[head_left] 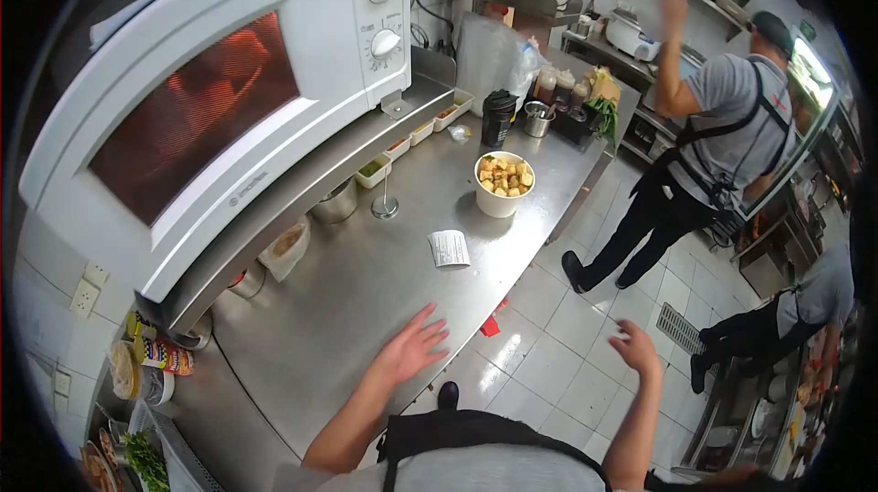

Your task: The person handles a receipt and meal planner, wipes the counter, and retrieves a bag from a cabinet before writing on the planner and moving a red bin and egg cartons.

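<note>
My left hand (412,346) hovers above the front edge of the steel counter (320,318), fingers spread, holding nothing. Nearest to it is a printed paper slip (449,250) lying on the counter. Farther along stands a white paper bowl (497,203) filled with golden-brown cubes (504,176), perhaps croutons or fried tofu. Out over the tiled floor, to the right of the counter, my right hand (637,346) is raised with fingers loosely bent and apart; nothing shows in it. A small metal stand with an upright rod (385,208) is left of the slip.
A white microwave (229,99), lit inside, sits on a shelf above the counter. Black cups (498,117), a metal pot (539,119) and sauce bottles (554,85) line the far end. One co-worker (722,126) stands beyond with an arm raised; another person (796,309) is at right.
</note>
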A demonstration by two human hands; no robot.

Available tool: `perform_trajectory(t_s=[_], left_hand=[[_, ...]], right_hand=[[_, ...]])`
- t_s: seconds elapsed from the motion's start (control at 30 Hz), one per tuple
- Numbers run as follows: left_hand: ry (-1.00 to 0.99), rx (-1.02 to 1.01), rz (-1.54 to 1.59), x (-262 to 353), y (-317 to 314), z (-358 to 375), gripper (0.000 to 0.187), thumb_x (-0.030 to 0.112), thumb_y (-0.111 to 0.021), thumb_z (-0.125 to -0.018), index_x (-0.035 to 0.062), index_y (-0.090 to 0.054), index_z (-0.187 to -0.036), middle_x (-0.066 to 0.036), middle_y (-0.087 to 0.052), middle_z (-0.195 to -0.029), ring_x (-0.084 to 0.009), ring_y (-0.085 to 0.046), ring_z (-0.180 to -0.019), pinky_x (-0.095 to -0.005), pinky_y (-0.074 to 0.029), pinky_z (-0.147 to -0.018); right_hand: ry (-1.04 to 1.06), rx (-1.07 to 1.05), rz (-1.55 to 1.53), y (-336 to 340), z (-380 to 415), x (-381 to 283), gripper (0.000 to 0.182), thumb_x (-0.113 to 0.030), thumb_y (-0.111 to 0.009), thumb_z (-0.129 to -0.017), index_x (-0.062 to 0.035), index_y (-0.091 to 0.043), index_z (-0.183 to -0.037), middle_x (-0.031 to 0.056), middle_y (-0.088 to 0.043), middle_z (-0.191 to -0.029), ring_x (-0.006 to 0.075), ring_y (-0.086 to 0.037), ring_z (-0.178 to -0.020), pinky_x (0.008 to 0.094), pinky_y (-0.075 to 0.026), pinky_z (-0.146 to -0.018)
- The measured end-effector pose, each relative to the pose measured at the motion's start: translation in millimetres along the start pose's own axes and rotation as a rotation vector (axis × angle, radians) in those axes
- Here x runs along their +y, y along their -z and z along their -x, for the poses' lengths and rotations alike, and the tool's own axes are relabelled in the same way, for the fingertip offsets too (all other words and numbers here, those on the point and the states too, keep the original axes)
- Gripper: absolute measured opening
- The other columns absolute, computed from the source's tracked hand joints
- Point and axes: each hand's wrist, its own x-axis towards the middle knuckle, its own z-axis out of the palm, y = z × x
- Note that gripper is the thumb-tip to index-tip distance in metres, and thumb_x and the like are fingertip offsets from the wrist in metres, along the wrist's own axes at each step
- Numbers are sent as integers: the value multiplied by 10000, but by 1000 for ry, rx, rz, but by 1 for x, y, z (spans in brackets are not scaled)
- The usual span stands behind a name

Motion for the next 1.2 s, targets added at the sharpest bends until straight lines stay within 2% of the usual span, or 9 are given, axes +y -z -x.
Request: perform_trajectory(t_s=[0.1,0.2,0.3,0.37,0.5,0.57,0.8,1.03,1.2], left_hand=[[-49,163,134,7,-7,-87,569,388,-461,-919,228,-248,-1423,-126,-118,-1500,-298,-115,-1378,-478,-198,-1079],[-190,257,235,27,-7,-150,586,355,-492,-897,196,-267,-1414,-140,-124,-1489,-256,-141,-1365,-499,-212,-1067],[-376,380,-31,42,-12,-180,534,312,-488,-914,100,-334,-1380,-134,-262,-1442,-226,-302,-1294,-447,-275,-1048],[-482,283,-329,66,-37,-180,382,220,-480,-932,28,-489,-1261,-94,-502,-1269,-164,-518,-1099,-325,-399,-946],[-557,257,-706,105,-130,-166,327,201,-447,-955,-10,-556,-1180,-97,-572,-1168,-141,-586,-904,-286,-467,-852],[-575,190,-874,115,-165,-164,326,208,-444,-958,-25,-579,-1141,-117,-572,-1165,-142,-590,-868,-285,-484,-821],[-663,252,-966,112,-207,-190,287,179,-464,-953,-9,-594,-1127,-58,-582,-1040,-120,-568,-836,-235,-447,-810],[-768,412,-1135,134,-213,-247,243,93,-501,-917,1,-594,-1122,-64,-579,-1037,-139,-549,-951,-261,-436,-857],[-751,373,-878,165,-212,-303,255,-12,-572,-856,37,-616,-1103,-49,-596,-1059,-113,-579,-929,-236,-482,-790]], right_hand=[[-96,188,135,13,27,91,497,-192,-692,-743,12,-528,-1165,208,-595,-1096,324,-598,-984,382,-503,-776],[-328,71,197,7,60,196,522,-266,-729,-699,17,-563,-1105,214,-625,-949,340,-605,-892,404,-486,-752],[-802,-143,4,12,69,221,538,-279,-743,-673,27,-571,-1080,212,-642,-889,323,-626,-823,391,-495,-716],[-843,-227,-80,26,48,236,525,-246,-710,-728,11,-534,-1151,150,-647,-776,207,-647,-641,329,-511,-598],[-625,-240,155,55,-53,281,621,-301,-677,-772,-107,-454,-1317,167,-654,-750,261,-639,-634,322,-503,-498],[-369,-82,141,77,-119,280,531,-269,-729,-687,13,-564,-1105,212,-642,-922,316,-629,-861,391,-496,-738],[218,-91,74,115,-310,118,462,-145,-661,-763,-13,-523,-1184,212,-621,-1052,300,-643,-913,358,-505,-774],[284,-382,209,66,-415,76,535,-264,-714,-736,-21,-544,-1181,205,-625,-1060,305,-639,-925,382,-499,-788],[203,-420,220,98,-452,101,560,-287,-706,-722,-17,-543,-1185,210,-624,-1063,330,-622,-956,389,-494,-812]])
